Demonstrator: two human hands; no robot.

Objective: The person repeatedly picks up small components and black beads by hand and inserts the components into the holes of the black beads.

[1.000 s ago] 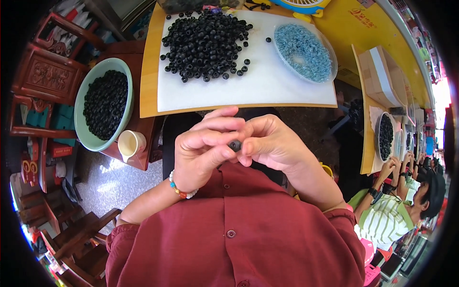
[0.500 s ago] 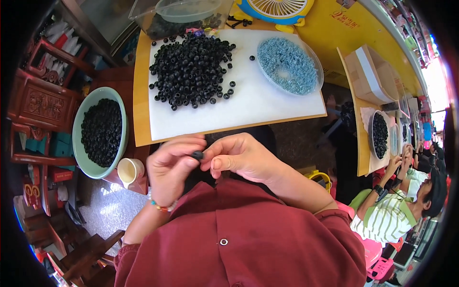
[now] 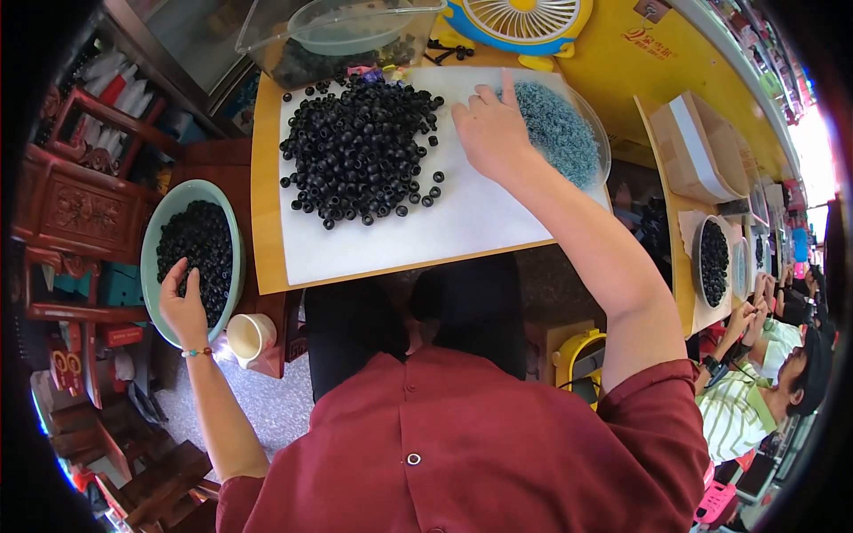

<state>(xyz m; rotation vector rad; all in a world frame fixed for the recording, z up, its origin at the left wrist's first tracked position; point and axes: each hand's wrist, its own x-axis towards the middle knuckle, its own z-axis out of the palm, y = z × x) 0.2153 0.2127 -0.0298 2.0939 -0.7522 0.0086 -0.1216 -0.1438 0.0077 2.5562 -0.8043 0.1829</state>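
My left hand [image 3: 184, 306] is over the near edge of a pale green basin [image 3: 236, 258], fingers apart above the black beads [image 3: 200, 235] in it. Nothing shows between those fingers. Out over the white board [image 3: 355, 253], my right hand [image 3: 496, 138] is palm down between a heap of black beads [image 3: 355, 147] and a clear round dish [image 3: 604, 147] of small light-blue pieces [image 3: 560, 133]. Its index finger is stretched forward beside the dish and the other fingers are spread and slightly bent. Whatever lies under the palm is hidden.
A cream cup [image 3: 250, 338] stands beside the basin. Behind the heap is a clear plastic bin [image 3: 346, 58], with a blue and yellow fan [image 3: 520, 22] to its right. Another person [image 3: 755, 391] sits at the right by a second table with a cardboard box [image 3: 693, 151].
My hands were together in front of my chest with a black bead between them. They have parted: the left to the basin, the right forward over the board. The bead is out of sight.
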